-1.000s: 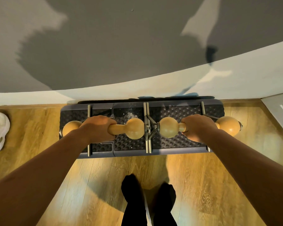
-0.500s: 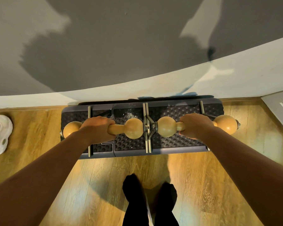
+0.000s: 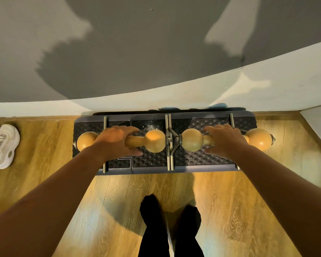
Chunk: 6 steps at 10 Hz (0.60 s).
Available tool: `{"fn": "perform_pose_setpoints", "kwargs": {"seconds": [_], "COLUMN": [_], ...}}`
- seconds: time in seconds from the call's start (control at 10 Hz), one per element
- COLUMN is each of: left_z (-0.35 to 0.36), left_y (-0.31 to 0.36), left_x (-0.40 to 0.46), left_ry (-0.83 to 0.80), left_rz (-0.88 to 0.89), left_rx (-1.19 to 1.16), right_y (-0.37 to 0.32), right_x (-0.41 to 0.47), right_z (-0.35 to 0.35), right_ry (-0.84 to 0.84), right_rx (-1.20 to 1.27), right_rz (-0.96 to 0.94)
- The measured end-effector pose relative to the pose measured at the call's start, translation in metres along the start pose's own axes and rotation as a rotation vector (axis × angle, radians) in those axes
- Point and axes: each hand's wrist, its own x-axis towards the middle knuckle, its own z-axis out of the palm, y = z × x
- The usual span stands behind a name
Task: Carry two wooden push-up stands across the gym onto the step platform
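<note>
Two wooden push-up stands with ball ends and metal feet lie end to end on the dark studded step platform (image 3: 193, 158) against the wall. The left stand (image 3: 155, 140) is under my left hand (image 3: 115, 141), whose fingers stretch straight over the bar with the thumb on the near side. The right stand (image 3: 192, 140) is under my right hand (image 3: 226, 140), its fingers likewise spread flat across the handle. Both stands' feet rest on the platform top. The bars' middles are hidden by my hands.
A white sneaker (image 3: 4, 145) lies on the wooden floor at the left. The grey and white wall (image 3: 156, 93) runs right behind the platform. A white frame (image 3: 315, 123) stands at the right. My black-clad legs (image 3: 152, 219) stand just before the platform.
Both hands gripped the handles earlier; now their fingers have uncurled and lie spread over the bars. The stands stay where they were on the platform.
</note>
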Motion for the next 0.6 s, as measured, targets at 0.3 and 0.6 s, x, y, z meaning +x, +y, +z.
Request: {"fn": "perform_pose_setpoints", "kwargs": {"seconds": [0.3, 0.6], "left_z": [-0.020, -0.052], "left_y": [0.020, 0.065], "left_x": [-0.026, -0.072], "left_ry": [0.104, 0.385], "left_rz": [0.015, 0.114], "left_rx": [-0.053, -0.332], "right_y": [-0.009, -0.026], "right_x": [-0.027, -0.073], "right_z": [-0.020, -0.058], "right_ry": [-0.008, 0.225], "right_rx": [0.070, 0.545], "right_rz": [-0.051, -0.190]}}
